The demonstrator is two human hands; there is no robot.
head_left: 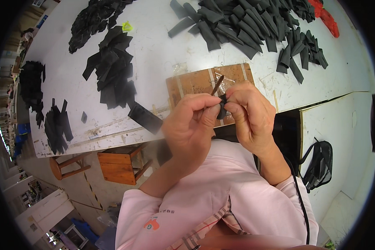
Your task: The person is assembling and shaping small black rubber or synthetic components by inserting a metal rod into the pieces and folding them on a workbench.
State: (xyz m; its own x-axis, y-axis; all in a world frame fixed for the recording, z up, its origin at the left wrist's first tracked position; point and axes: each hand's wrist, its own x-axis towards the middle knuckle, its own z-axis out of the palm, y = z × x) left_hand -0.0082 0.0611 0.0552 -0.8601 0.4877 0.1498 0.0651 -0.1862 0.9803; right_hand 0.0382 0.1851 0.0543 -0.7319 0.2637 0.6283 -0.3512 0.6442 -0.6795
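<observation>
Above the near counter (162,54) edge, the left hand (189,125) pinches a thin brown stick (217,84) while the right hand (250,114) pinches a small black piece (223,109). A cardboard board (196,83) lies just beyond; black strip piles (246,25) lie far right, black scraps (112,66) left.

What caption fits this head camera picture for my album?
Two hands, left hand and right hand, pinch a small black fabric piece and thin brown stick above a white table.

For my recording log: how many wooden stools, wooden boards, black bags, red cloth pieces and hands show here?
Wooden stools: 2
Wooden board: 1
Black bag: 1
Red cloth piece: 1
Hands, left hand and right hand: 2
Total: 7
</observation>
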